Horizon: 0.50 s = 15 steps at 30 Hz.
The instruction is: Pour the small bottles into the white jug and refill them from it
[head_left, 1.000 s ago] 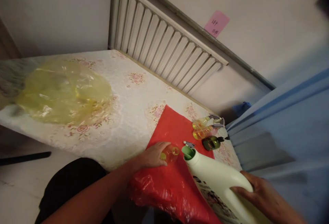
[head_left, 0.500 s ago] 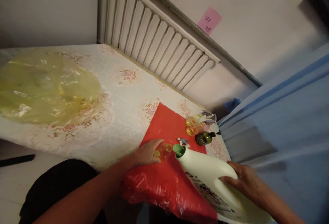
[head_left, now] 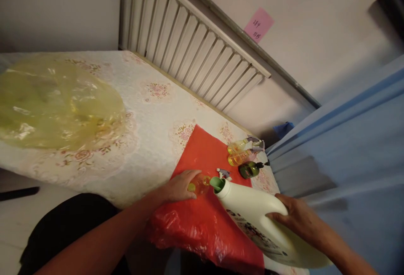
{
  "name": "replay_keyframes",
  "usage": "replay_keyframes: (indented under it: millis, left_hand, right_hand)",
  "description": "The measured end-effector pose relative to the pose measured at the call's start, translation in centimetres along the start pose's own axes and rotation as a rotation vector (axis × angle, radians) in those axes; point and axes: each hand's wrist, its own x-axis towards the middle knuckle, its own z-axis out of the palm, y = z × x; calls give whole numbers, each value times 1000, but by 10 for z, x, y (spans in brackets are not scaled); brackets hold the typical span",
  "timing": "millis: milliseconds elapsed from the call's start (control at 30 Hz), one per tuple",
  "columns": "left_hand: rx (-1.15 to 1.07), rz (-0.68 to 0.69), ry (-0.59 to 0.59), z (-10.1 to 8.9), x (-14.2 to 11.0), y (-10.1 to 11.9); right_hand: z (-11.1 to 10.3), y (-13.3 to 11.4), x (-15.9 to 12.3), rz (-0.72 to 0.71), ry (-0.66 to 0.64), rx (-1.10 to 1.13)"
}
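Note:
My left hand (head_left: 180, 186) is wrapped round a small clear bottle (head_left: 200, 183) with some yellow liquid at its bottom. The bottle's open neck faces the green spout (head_left: 217, 183) of a large pale detergent jug (head_left: 252, 203). By its handle, my right hand (head_left: 295, 214) grips this jug, which is tilted toward the bottle. Whether liquid is flowing I cannot make out. A detached spray trigger head (head_left: 223, 174) lies just behind the spout on a red plastic sheet (head_left: 202, 153).
Spray bottles with yellow liquid (head_left: 238, 157) and a dark green pump bottle (head_left: 248, 169) stand at the sheet's right edge. A yellow plastic bag (head_left: 59, 102) covers the left of the floral tablecloth (head_left: 151, 136). Behind is a radiator (head_left: 189, 47); a blue curtain (head_left: 356, 153) hangs at right.
The jug and my right hand have shifted very slightly left, in step with a small change of view. Both hands keep their holds.

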Motion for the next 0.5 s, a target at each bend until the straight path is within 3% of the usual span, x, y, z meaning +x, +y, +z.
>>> replay_keyframes:
  millis: [500]
  left_hand:
    - [-4, 29, 16, 0, 0, 1]
  right_hand:
    - [-13, -7, 3, -16, -10, -102]
